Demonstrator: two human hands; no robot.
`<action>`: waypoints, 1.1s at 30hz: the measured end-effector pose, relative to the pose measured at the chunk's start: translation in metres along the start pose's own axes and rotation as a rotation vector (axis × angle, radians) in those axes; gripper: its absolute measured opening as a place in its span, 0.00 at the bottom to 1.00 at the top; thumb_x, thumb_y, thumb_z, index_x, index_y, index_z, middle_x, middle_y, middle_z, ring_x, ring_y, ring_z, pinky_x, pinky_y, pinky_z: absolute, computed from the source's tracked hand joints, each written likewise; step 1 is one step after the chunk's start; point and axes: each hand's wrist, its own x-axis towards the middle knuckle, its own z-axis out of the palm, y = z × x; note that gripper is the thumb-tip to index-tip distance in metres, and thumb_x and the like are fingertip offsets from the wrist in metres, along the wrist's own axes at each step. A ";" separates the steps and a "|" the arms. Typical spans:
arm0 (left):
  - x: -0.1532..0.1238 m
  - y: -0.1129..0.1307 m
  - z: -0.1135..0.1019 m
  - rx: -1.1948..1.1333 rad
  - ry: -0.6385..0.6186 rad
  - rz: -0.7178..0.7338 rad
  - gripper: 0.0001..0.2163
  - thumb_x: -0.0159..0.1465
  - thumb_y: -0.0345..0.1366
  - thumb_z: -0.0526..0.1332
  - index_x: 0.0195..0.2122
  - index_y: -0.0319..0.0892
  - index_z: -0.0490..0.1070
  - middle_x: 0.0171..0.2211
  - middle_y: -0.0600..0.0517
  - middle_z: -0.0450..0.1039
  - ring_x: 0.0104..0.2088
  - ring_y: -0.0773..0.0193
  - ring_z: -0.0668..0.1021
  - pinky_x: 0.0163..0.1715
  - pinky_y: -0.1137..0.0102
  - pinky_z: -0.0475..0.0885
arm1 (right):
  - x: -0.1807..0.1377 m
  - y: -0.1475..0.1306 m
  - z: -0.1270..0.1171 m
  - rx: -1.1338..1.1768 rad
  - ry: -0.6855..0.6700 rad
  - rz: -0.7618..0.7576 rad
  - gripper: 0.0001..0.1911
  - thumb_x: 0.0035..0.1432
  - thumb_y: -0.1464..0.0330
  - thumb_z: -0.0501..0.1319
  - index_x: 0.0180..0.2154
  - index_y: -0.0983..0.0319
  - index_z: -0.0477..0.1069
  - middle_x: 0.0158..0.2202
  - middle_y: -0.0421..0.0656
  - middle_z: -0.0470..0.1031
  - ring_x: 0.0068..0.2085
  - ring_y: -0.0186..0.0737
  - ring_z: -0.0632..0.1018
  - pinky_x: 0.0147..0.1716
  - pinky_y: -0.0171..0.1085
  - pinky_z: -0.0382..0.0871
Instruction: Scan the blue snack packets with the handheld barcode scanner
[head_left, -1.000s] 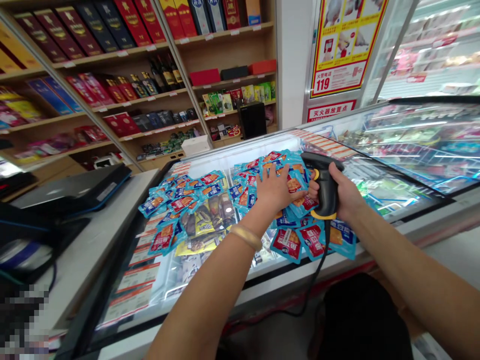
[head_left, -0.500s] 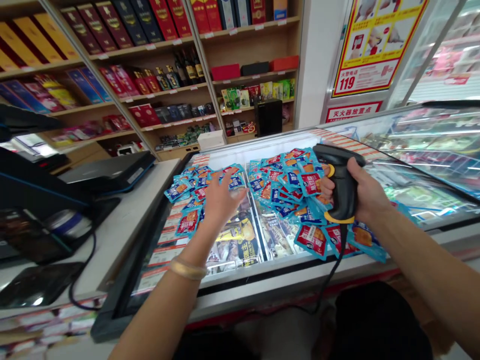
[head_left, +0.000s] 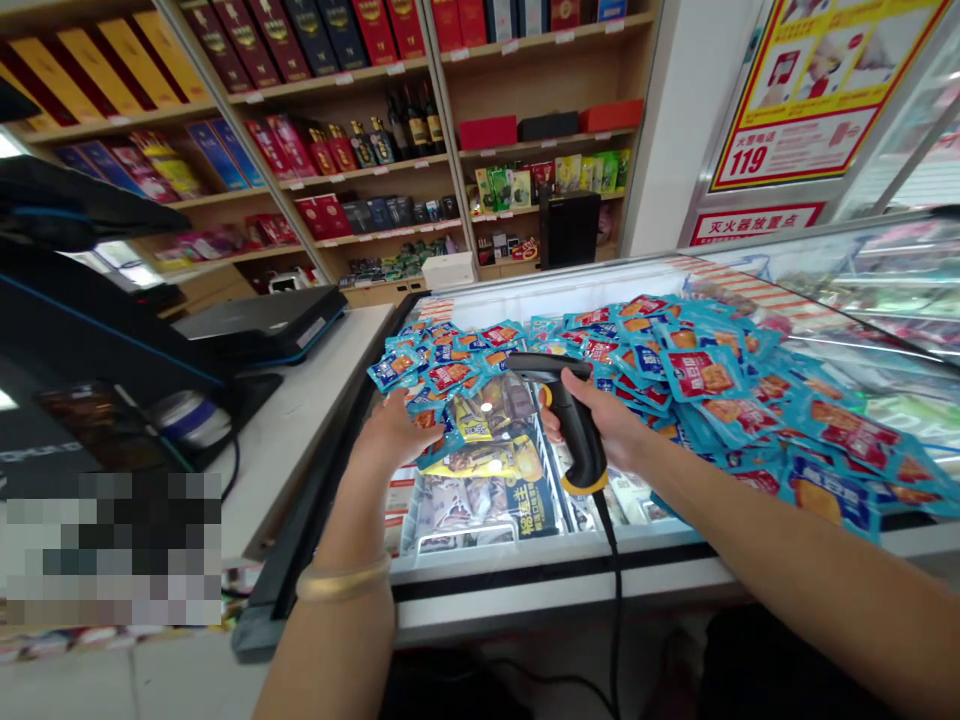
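In my right hand [head_left: 611, 425] is a black and yellow barcode scanner [head_left: 581, 430], gripped by its handle, with its head pointing left over the glass freezer top. My left hand [head_left: 390, 435] reaches to the near side of the left pile of small blue snack packets [head_left: 450, 375], thumb and fingers apart. It is at a packet [head_left: 426, 412] on the pile's edge; whether it touches it is hard to tell. A larger heap of the same packets [head_left: 705, 372], with red or dark blue labels, spreads to the right, partly behind my right forearm.
Under the glass lie bagged frozen goods [head_left: 480, 500]. The scanner's cable [head_left: 616, 580] hangs down over the freezer's front edge. On the left, a counter [head_left: 300, 400] holds a black checkout machine [head_left: 90, 340] and a flat dark device [head_left: 262, 325]. Stocked shelves [head_left: 360, 170] stand behind.
The scanner in my right hand has moved left, from the right heap toward the middle. My left hand has drawn back and lower to the pile's near left edge. The view has shifted.
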 end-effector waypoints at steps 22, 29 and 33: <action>-0.024 0.048 0.023 -1.591 -0.440 0.011 0.17 0.64 0.45 0.60 0.48 0.39 0.71 0.39 0.45 0.79 0.40 0.57 0.81 0.38 0.63 0.79 | -0.009 0.008 -0.003 -0.005 -0.012 0.035 0.25 0.51 0.47 0.63 0.32 0.63 0.68 0.21 0.39 0.68 0.23 0.32 0.67 0.24 0.32 0.61; -0.027 0.052 0.028 -1.516 -0.423 0.021 0.14 0.62 0.44 0.62 0.42 0.39 0.73 0.38 0.46 0.78 0.41 0.59 0.80 0.39 0.64 0.78 | -0.009 0.008 -0.003 -0.009 -0.049 0.020 0.24 0.51 0.47 0.63 0.32 0.63 0.69 0.22 0.39 0.68 0.23 0.32 0.67 0.25 0.33 0.61; -0.026 0.052 0.028 -1.508 -0.441 0.027 0.15 0.61 0.45 0.63 0.41 0.39 0.74 0.38 0.45 0.78 0.42 0.58 0.80 0.40 0.64 0.78 | -0.008 0.009 -0.005 -0.023 -0.051 0.011 0.25 0.50 0.46 0.63 0.32 0.63 0.69 0.22 0.39 0.67 0.24 0.33 0.67 0.25 0.33 0.61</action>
